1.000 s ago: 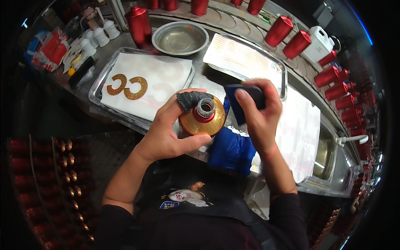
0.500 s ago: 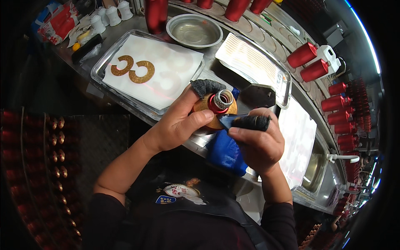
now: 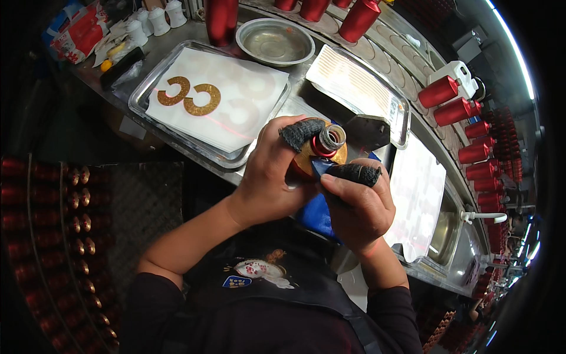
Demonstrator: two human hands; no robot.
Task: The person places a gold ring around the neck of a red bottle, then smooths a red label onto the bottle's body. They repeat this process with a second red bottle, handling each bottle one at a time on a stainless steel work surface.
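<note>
My left hand (image 3: pixel 268 174) wraps round a red bottle (image 3: pixel 321 146) and tips its threaded silver neck up toward me. A gold C-shaped label (image 3: pixel 303 160) lies round the bottle's shoulder. In my right hand (image 3: pixel 364 206) a small flat blue scraper (image 3: pixel 321 166) is pinched, its edge against the gold label. Dark knitted covers sleeve a finger of each hand. To the left, two more gold C-shaped labels (image 3: pixel 203 99) stay on a white backing sheet (image 3: pixel 230 124) in a metal tray (image 3: pixel 138 106).
Behind stands a metal bowl (image 3: pixel 275 41) beside an upright red bottle (image 3: pixel 221 23). Red bottles (image 3: pixel 439 91) line a curved conveyor (image 3: pixel 389 56) at the back and right. White sheets (image 3: pixel 420 194) lie near a sink (image 3: pixel 443 236). A dark angular block (image 3: pixel 368 131) sits beyond my right hand.
My left hand has shifted right and turned the bottle, its thumb no longer on top of the label. The scraper stays at the label. Bottles on the conveyor have moved along to the right.
</note>
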